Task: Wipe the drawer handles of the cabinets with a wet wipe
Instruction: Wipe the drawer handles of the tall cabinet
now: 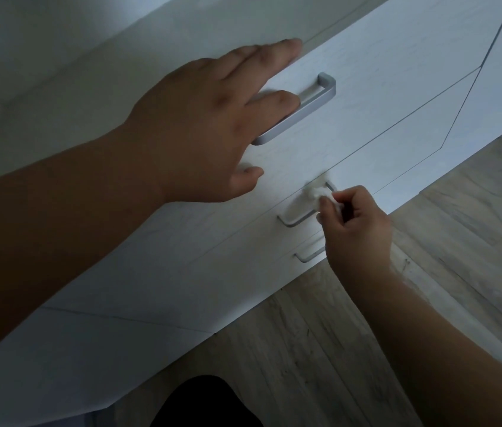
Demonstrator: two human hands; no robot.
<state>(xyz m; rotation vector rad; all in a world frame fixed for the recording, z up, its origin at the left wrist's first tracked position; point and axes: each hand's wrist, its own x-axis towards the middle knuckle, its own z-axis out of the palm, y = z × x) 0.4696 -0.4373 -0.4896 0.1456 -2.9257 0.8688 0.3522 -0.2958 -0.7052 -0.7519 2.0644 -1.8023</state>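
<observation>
The wet wipe, a small crumpled white wad, sits against the right end of the middle drawer handle, a slim metal bar on the white cabinet. The right hand pinches the wipe between thumb and curled fingertips and holds it on the bar. Only the left part of that handle shows beyond the wipe.

Just below, a third handle is partly hidden behind the right hand. Above, the top drawer handle is larger in view. The left hand lies over it with fingers straight and spread, holding nothing. One finger rests across the bar, and the longest fingertips reach the drawer's upper edge.

Beneath the cabinet runs a grey wood-plank floor, with a dark shape at the bottom edge.
</observation>
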